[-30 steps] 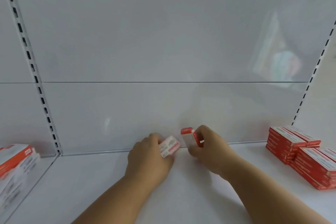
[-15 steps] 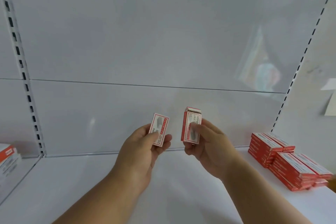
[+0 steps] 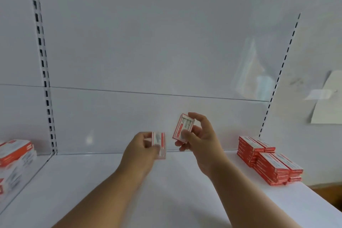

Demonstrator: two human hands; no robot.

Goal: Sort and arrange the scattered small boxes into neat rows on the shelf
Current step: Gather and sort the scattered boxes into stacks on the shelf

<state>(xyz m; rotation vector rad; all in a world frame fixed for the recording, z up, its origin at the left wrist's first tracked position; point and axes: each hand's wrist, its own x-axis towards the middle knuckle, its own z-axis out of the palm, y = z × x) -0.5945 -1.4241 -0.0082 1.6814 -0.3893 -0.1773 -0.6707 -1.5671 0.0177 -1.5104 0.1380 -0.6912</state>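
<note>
Since half a second ago both hands have drifted right in the view, and the stacks on the right now sit lower and closer to the near edge of the picture. Left hand (image 3: 142, 146) holds a small red-and-white box (image 3: 160, 145) upright, thumb on the printed face and fingers curled behind it, so its grip is clamped on that box; the box has dropped a little and is blurred. Right hand (image 3: 199, 133) pinches a second small box (image 3: 183, 128) higher up, tilted with its top leaning right, thumb on the face and fingertips round its far edge, the grip closed on it. The two boxes are near each other but apart, both held in the air above the white shelf (image 3: 166, 190), in front of the white back panel (image 3: 148, 52). On the right part of the shelf stand stacked red boxes (image 3: 268, 161) in two groups, one farther back and one nearer, touching each other. At the left edge, past the slotted upright (image 3: 43, 65), lies a pile of larger white-and-orange boxes (image 3: 15, 157) on the neighbouring shelf bay. A sheet of paper (image 3: 327, 102) hangs on the wall at the far right.
</note>
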